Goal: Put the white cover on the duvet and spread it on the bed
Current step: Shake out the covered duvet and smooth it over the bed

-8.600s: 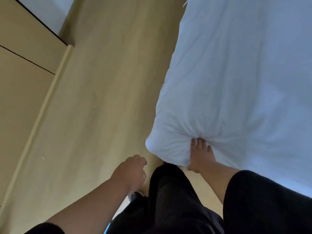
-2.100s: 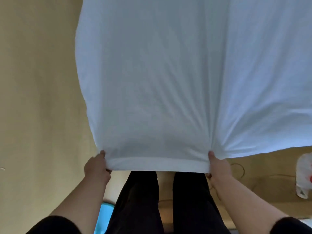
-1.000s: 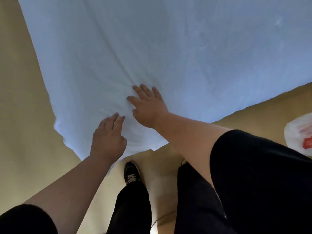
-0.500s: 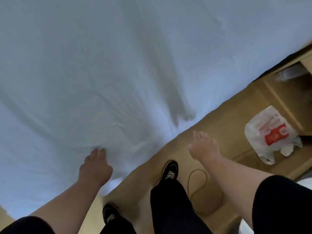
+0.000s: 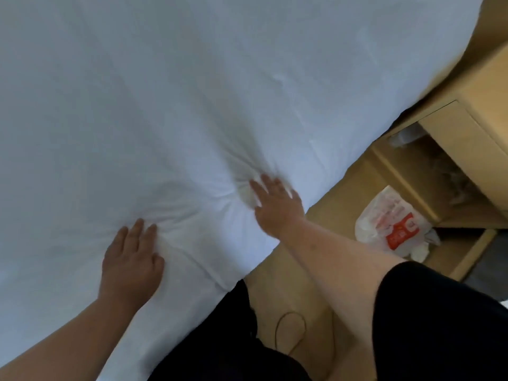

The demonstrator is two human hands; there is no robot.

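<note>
Half a second back only my left hand (image 5: 131, 264) touched the cloth and my right hand (image 5: 276, 206) hung out over the floor; now both lie on the white duvet (image 5: 192, 92), and my view has swung so the bedding fills more of it. That covered duvet lies spread across the bed, taking up the whole upper and left part of what I see, its near edge running on a slant from lower left to upper right. My left palm lies flat on it close to that edge, fingers straight and together, gripping nothing. My right palm presses down a little farther in and to the right, fingers spread and extended, and creases fan out from under both, with a small puckered bunch just beside my right fingertips. Neither hand has hold of any fabric.

Beyond the edge is the tan floor (image 5: 343, 193), my dark trousers (image 5: 233, 339) and a thin looped cord (image 5: 291, 335). Farther right a white plastic bag with a red print (image 5: 393, 225) lies on the floor beside a light wooden bedside unit (image 5: 453, 138), whose open shelf holds something blurred.
</note>
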